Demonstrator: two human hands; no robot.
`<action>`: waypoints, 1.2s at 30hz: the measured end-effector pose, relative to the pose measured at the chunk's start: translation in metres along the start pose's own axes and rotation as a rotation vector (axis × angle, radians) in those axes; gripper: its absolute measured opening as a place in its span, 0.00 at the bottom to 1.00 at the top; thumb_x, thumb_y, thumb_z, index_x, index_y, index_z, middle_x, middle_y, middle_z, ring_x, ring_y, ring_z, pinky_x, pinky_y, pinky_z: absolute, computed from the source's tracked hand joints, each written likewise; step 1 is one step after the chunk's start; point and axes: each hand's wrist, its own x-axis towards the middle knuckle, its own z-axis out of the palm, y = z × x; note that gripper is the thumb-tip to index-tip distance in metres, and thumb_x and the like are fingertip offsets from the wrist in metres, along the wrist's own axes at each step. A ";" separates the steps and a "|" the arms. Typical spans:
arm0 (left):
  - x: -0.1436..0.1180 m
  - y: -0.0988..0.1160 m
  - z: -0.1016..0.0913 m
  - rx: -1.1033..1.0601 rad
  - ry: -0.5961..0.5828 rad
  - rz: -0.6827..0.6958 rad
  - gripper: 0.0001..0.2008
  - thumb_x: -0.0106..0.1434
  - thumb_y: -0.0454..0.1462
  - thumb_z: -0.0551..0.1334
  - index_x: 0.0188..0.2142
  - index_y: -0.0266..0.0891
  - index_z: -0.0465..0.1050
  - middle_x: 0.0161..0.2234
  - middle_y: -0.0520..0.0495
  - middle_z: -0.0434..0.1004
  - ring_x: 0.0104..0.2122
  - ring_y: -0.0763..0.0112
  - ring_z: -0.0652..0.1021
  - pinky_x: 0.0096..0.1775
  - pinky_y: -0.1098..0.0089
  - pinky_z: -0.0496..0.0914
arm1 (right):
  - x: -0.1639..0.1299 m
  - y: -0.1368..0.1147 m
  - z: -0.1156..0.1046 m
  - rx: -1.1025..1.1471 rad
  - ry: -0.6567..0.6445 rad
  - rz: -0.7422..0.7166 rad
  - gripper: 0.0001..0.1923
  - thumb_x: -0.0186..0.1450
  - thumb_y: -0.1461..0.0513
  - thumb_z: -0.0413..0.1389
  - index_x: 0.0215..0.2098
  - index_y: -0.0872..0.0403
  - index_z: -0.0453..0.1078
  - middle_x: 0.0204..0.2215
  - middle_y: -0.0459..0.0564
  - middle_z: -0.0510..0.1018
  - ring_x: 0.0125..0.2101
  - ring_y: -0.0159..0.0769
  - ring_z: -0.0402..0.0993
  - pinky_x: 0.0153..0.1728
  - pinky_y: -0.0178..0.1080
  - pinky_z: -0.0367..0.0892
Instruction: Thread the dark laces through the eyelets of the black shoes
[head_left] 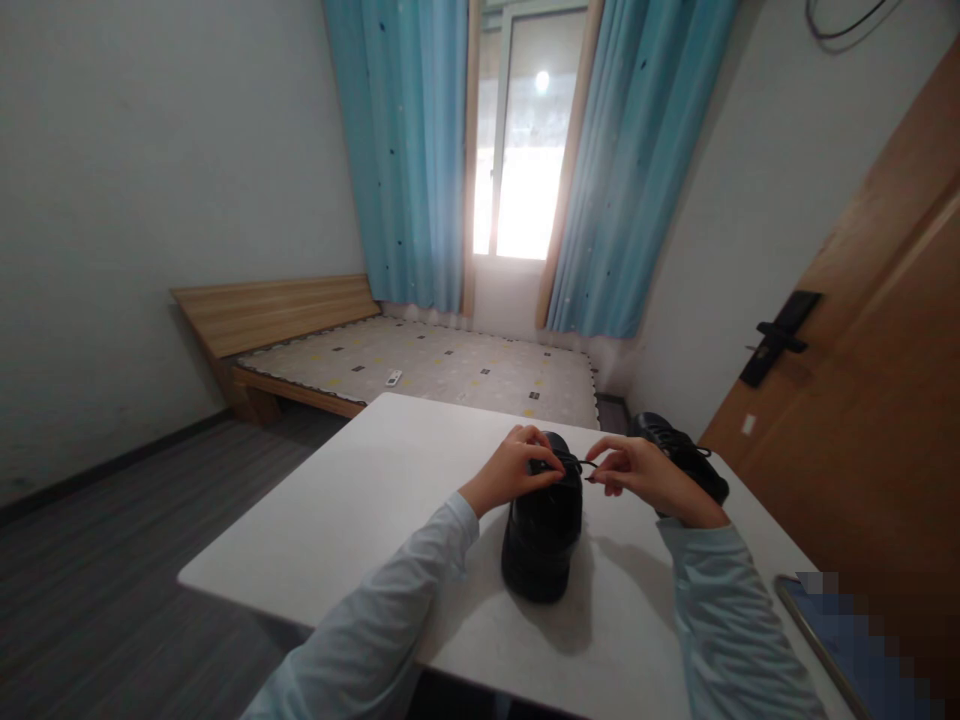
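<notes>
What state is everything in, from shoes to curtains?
Near shoe: upright on the table.
Lace: one end out to the right.
Left hand: on the near shoe.
Right hand: pinching the lace.
Far shoe: upright, partly hidden.
Curtains: drawn apart.
Remote: lying on the bed.
Door: cannot tell if shut.

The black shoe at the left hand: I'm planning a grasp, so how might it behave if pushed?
The black shoe would probably slide rather than roll, standing upright on the smooth-looking table. Its thin, curved lace looks floppy and would likely bend.
</notes>
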 end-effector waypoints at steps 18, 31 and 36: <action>0.001 0.002 0.008 0.107 0.052 -0.001 0.08 0.54 0.43 0.65 0.33 0.45 0.79 0.36 0.47 0.70 0.39 0.67 0.67 0.43 0.66 0.65 | 0.002 -0.004 0.004 0.093 0.009 -0.054 0.15 0.53 0.56 0.62 0.32 0.56 0.66 0.22 0.48 0.77 0.22 0.33 0.74 0.25 0.36 0.69; 0.002 0.002 0.010 0.171 0.049 0.031 0.08 0.54 0.43 0.65 0.34 0.46 0.79 0.37 0.47 0.70 0.39 0.66 0.67 0.43 0.65 0.65 | 0.004 -0.005 0.006 0.104 0.007 -0.003 0.14 0.53 0.56 0.60 0.32 0.56 0.68 0.25 0.49 0.78 0.21 0.33 0.75 0.23 0.36 0.70; 0.002 0.002 0.010 0.178 0.044 0.046 0.09 0.54 0.43 0.65 0.35 0.47 0.79 0.38 0.47 0.70 0.40 0.67 0.67 0.43 0.65 0.65 | 0.007 -0.002 0.006 0.062 0.069 -0.058 0.14 0.51 0.57 0.62 0.32 0.56 0.68 0.22 0.49 0.78 0.23 0.34 0.75 0.27 0.36 0.70</action>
